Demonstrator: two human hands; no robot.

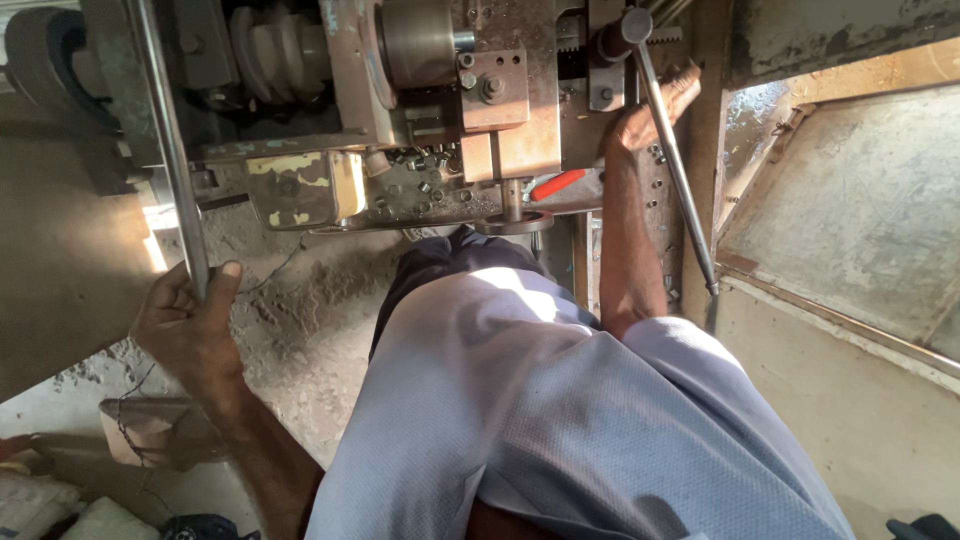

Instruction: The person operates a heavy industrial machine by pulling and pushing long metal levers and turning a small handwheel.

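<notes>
The left hand (190,320) is clamped around a long steel bar (170,140) feeding into the machine (420,110). The right hand (650,115) grips the lever (675,160). This looks like mid-cut; a steady pull on the lever seems next. Small nuts (420,170) litter the machine's worktop (300,190) above a dusty floor (300,330).

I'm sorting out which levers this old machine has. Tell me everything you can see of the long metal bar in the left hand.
The long metal bar is a slim, round, grey steel rod, dull and slightly shiny. It runs from the top edge down, leaning a little right, in front of the machine. The left hand is wrapped around its lower end, thumb up along it. Its upper end is out of view.
</notes>
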